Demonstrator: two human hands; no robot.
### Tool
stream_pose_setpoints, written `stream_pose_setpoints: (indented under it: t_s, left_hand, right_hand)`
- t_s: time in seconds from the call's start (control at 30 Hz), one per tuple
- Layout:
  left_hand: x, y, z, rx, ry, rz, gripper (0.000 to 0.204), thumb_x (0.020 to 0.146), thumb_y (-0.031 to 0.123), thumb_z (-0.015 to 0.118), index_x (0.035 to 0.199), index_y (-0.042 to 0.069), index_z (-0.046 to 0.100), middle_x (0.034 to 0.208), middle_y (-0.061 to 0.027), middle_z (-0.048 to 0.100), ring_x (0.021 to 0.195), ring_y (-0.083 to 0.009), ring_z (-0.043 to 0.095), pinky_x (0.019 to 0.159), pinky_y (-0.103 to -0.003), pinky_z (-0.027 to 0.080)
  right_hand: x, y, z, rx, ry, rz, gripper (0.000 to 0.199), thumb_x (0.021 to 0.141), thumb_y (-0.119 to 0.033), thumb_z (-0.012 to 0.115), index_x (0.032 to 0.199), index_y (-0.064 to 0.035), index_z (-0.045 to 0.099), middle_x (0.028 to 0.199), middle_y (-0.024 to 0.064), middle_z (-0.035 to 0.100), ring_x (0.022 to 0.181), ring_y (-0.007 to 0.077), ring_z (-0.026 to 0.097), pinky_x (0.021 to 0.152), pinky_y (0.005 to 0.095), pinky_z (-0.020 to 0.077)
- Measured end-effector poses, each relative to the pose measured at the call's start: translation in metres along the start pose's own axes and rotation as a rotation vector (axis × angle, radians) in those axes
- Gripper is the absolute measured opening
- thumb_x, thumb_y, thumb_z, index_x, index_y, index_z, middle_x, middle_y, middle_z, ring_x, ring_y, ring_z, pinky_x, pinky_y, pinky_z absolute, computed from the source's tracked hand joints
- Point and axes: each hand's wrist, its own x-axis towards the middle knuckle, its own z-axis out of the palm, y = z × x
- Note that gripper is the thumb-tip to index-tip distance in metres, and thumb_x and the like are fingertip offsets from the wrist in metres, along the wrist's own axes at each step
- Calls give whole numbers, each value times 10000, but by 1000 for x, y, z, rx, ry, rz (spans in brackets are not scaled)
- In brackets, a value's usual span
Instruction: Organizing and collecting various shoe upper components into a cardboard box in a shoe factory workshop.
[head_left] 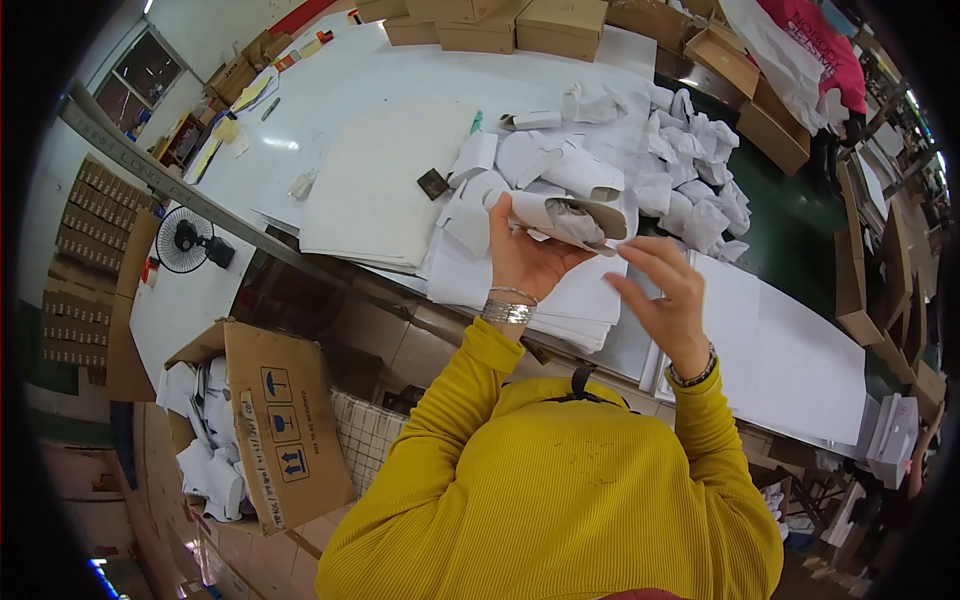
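My left hand point(535, 255) is closed around a curled white card piece point(560, 215) whose inner side is grey-brown. Crumpled pale paper shows inside its hollow. My right hand point(665, 290) is at the card's right end, thumb and index finger apart; the index fingertip is at the card's edge, and whether it touches I cannot tell. Just beyond my hands lie several similar curled white card pieces point(590, 172), piled on white sheets point(560, 305). Many crumpled white paper wads point(700, 150) are heaped to the right of them.
A stack of large white sheets point(385, 185) lies left of the pile, with a small dark square block point(433, 183) at its edge. Brown boxes point(560, 28) line the far side. At lower left stands an open carton point(290, 430) of white pieces; a fan point(185, 240) is behind it.
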Motion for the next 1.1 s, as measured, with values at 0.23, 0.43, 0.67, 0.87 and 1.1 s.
stream_pose_setpoints:
  t_s: [0.23,0.43,0.67,0.87,1.1]
  left_hand:
    - [-30,-1,-24,91,84,39,615,844,553,463,1241,90,382,1182,-128,454,1046,-292,524,862,-449,466]
    - [-53,66,-65,961,-114,483,679,696,122,779,1258,60,404,1231,-95,479,1047,-152,534,864,-341,475]
    - [-67,54,-55,1096,-10,271,422,633,25,805,1002,-20,605,930,-74,656,846,-132,613,765,-261,507]
    - [-69,48,-84,616,263,342,396,683,-16,728,1055,-22,592,984,-94,637,857,-168,623,747,-282,518]
    - [-70,26,-84,467,277,509,467,667,-39,730,1098,6,554,1001,-73,607,924,-183,588,797,-289,498]
  right_hand:
    - [3,-5,58,-55,21,72,257,731,-69,702,967,4,630,986,146,631,846,300,628,699,330,517]
    - [10,-11,52,283,-140,251,178,744,-37,690,910,20,662,848,130,669,722,165,640,662,254,503]
    - [10,-8,72,566,-446,624,260,765,-67,689,970,77,616,810,93,661,752,36,520,653,213,466]
    - [2,-5,74,401,177,457,263,744,9,687,998,35,624,910,100,650,833,81,583,666,238,497]
    - [-14,-18,103,60,123,238,392,711,-19,710,1085,10,595,1023,166,610,850,277,616,727,304,502]
